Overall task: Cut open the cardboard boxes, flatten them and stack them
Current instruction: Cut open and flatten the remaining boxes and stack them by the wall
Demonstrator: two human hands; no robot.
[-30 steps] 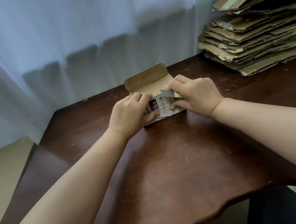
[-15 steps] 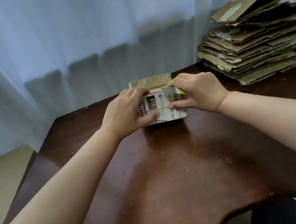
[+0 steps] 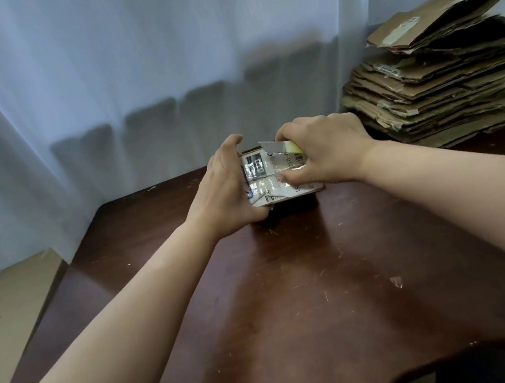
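A small cardboard box (image 3: 271,185) with a white shipping label and shiny tape on its upturned face sits at the far middle of the dark wooden table (image 3: 295,300). My left hand (image 3: 228,192) grips the box's left end, thumb over the top edge. My right hand (image 3: 327,149) holds a yellow utility knife (image 3: 280,147), blade pointing left above the box's top edge, while its fingers press on the labelled face. The rest of the box is hidden behind my hands.
A tall stack of flattened cardboard (image 3: 446,87) rests at the table's far right against the wall. A white curtain (image 3: 143,76) hangs behind the table. Small cardboard scraps (image 3: 396,282) lie on the tabletop.
The open flap seen a second ago is folded out of sight. The box has been turned so its labelled face points up towards me, and both hands have shifted with it.
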